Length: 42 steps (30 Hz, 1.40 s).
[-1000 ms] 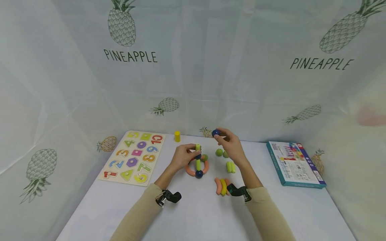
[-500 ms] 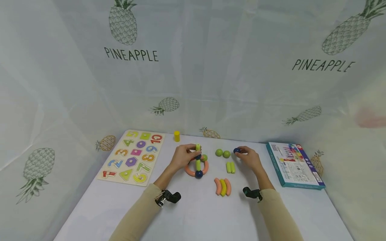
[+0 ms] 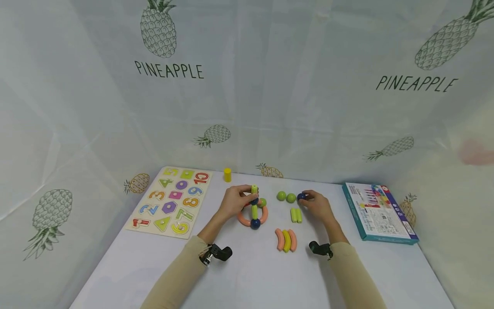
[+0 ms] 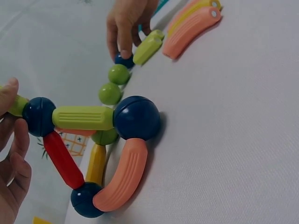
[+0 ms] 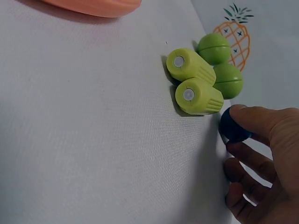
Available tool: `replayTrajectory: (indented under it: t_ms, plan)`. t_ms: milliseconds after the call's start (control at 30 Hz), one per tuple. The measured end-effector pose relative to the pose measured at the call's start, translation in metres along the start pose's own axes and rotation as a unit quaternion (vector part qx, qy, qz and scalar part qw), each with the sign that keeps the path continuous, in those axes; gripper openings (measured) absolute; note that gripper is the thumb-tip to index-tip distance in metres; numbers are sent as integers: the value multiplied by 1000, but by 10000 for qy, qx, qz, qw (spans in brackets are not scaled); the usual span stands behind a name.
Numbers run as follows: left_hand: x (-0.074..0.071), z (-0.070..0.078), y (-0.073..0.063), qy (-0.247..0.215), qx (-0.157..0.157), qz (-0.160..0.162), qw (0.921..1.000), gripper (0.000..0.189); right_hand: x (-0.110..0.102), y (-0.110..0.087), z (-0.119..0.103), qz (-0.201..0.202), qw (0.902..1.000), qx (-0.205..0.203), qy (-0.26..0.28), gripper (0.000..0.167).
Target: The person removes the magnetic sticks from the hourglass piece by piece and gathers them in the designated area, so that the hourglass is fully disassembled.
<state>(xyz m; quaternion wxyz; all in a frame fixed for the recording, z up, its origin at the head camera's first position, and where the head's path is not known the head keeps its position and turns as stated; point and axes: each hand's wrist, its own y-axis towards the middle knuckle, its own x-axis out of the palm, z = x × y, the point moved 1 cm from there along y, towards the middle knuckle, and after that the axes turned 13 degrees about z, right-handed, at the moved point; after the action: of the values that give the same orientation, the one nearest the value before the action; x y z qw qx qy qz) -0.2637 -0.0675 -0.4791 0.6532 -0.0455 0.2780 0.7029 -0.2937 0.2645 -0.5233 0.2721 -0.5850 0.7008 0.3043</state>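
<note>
The left hand (image 3: 233, 201) held a built frame (image 3: 254, 212) near its top, where a light green rod (image 3: 254, 189) stood upright above a dark blue ball (image 4: 39, 116). Another green rod (image 4: 83, 117) ran from that ball to a lower blue ball (image 4: 137, 117), joined to a ring of curved salmon pieces (image 4: 125, 177); a red rod (image 4: 64, 160) sloped to the ring too. The right hand (image 3: 317, 205) gripped a loose blue ball (image 5: 233, 127), just beside two green balls (image 3: 291, 198).

A pale, pineapple-printed sheet (image 3: 285, 94) — creased — hangs behind a white table (image 3: 254, 279).
</note>
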Motion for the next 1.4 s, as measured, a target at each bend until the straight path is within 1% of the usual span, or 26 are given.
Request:
replayTrajectory:
  t_ms: [267,467,733,867,967,1067,1167,1267,1400]
  plan:
    - [-1,1,-1,9,37,-43,10000,27,3,-2,0,-67,9999,128,10,55]
    - [0,0,0,-10,65,-44,10000,28,3,-4,0,-130,9996,219,131,57]
    - [2,0,0,-1,-4,-63,10000,29,2,-3,5,-201,9994,127,251,60]
    - [1,0,0,65,21,-127,9999,29,-1,-2,7,-95,9997,-12,231,64]
    - [0,-2,-1,175,-19,-157,9997,30,-5,0,2,177,9994,-93,268,61]
    - [0,-5,-2,302,-106,-187,9993,34,-9,-2,-12,472,9978,-204,407,54]
    - [0,-7,-4,364,-147,-290,9988,36,-12,-7,-38,599,9950,-406,686,47]
    - [2,-8,-5,396,-199,-402,9982,36,-9,-15,-69,434,9911,-710,1035,43]
    - [3,-10,-6,536,-215,-510,9970,40,3,-27,-104,135,9836,-1188,1351,39]
